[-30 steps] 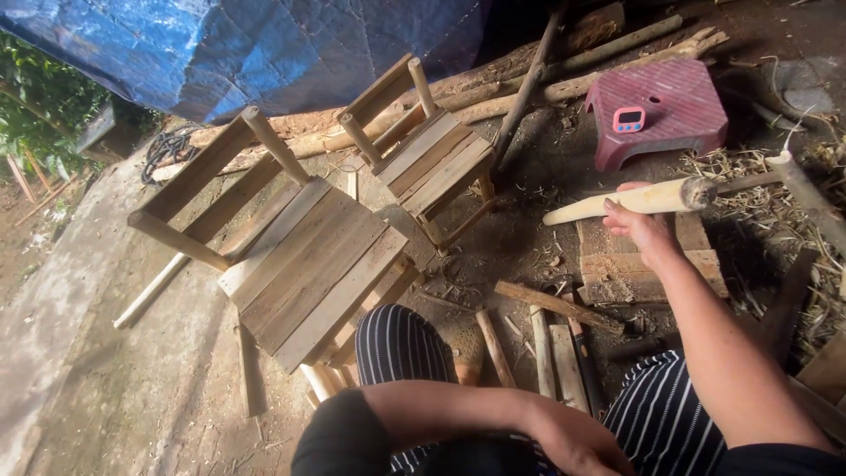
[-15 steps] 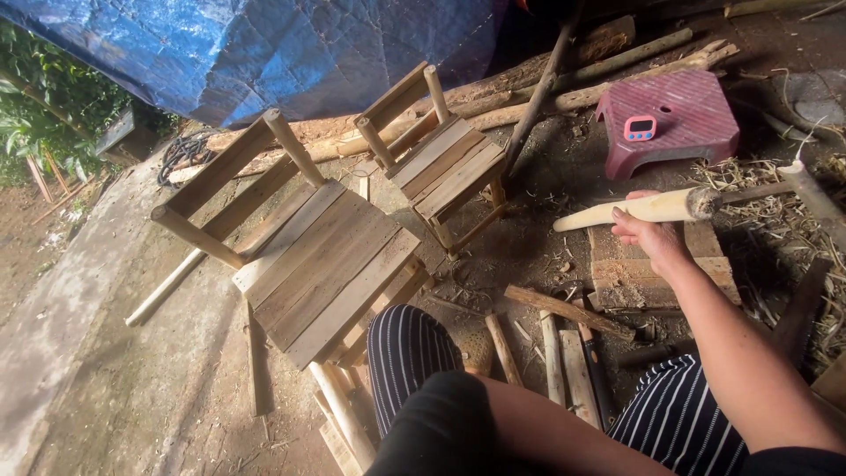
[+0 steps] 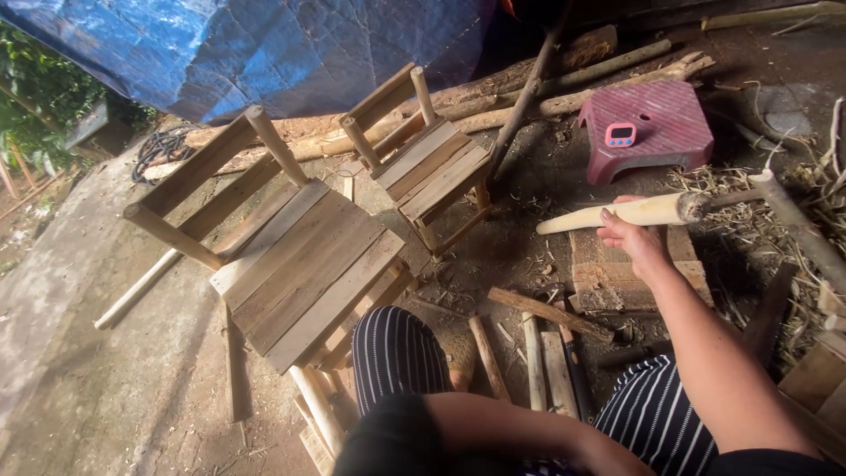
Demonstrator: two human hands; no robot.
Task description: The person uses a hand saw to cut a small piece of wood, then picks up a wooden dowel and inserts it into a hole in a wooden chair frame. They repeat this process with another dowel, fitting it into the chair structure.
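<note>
The right hand (image 3: 630, 236) reached out to the right of the scene, its grip curled loosely around the near side of a pale peeled wooden stick (image 3: 617, 214), which lay nearly level above a flat wooden block (image 3: 617, 273) on the dirt floor. The left hand was out of view; only the forearm (image 3: 520, 432) crossed the striped trousers (image 3: 397, 353) at the near edge. A large slatted wooden chair (image 3: 300, 264) stood near left, a smaller chair (image 3: 432, 167) beyond it. A red plastic stool (image 3: 670, 132) carrying a small pink timer (image 3: 620, 135) sat far right, before a blue tarpaulin (image 3: 264, 44).
</note>
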